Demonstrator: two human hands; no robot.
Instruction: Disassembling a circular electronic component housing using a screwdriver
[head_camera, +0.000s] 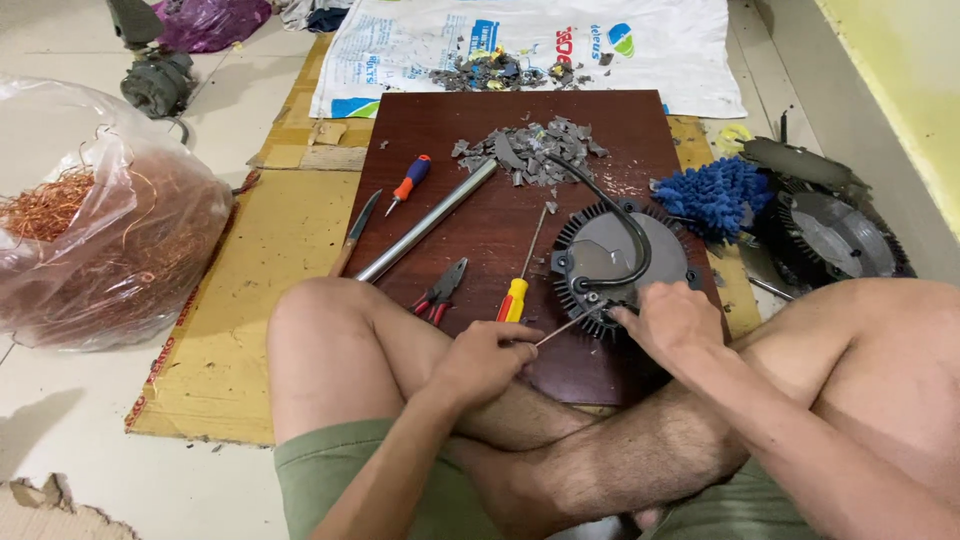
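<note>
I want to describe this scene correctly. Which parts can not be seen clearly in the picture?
Head view:
- Tool handle: hidden inside the left hand; only its thin shaft shows.
- Right hand fingertips: hidden against the round finned part.
- Second round part: partly behind the blue mop head.

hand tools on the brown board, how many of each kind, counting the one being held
screwdrivers: 3 – blue and orange handle, yellow handle, and one held in the left hand with its tip at the round finned housing
pliers: 1 – red handles
hammer: 1 – metal handle
knife: 1 – at the board's left edge
total: 6
</note>
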